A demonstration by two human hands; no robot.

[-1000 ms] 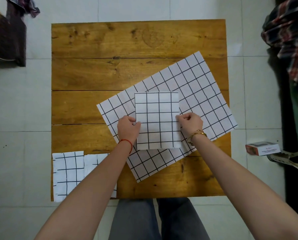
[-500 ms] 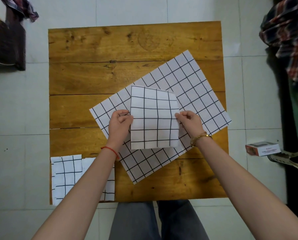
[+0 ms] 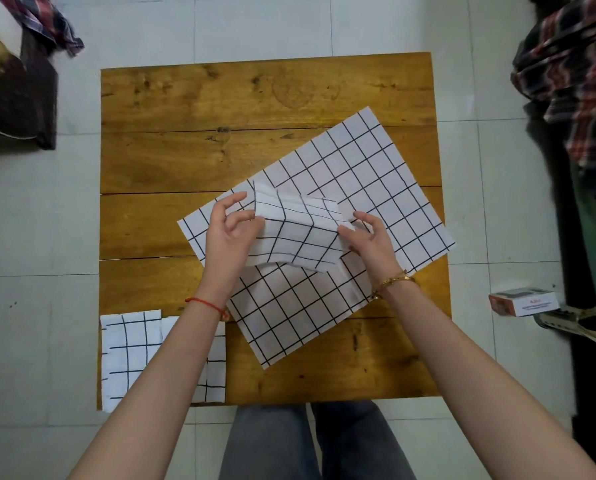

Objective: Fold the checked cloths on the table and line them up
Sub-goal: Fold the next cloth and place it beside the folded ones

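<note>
A small folded white cloth with a black grid [image 3: 296, 233] is lifted off the wooden table [image 3: 265, 95], bent over between my hands. My left hand [image 3: 229, 237] pinches its left edge and my right hand [image 3: 369, 237] pinches its right edge. Under it a large unfolded checked cloth [image 3: 358, 188] lies flat and slanted across the table's middle and right. Two folded checked cloths sit side by side at the near left corner: one [image 3: 130, 355] in full view, the other [image 3: 215, 372] partly hidden by my left forearm.
A small red and white box [image 3: 523, 301] lies on the tiled floor right of the table, with a strap beside it. Plaid fabric [image 3: 573, 74] hangs at the far right. A dark bag [image 3: 12, 98] sits at the upper left. My legs show below the table's near edge.
The small folded cloth was pressed flat on the large one; both hands have since lifted it by its sides and it now bends over in the air.
</note>
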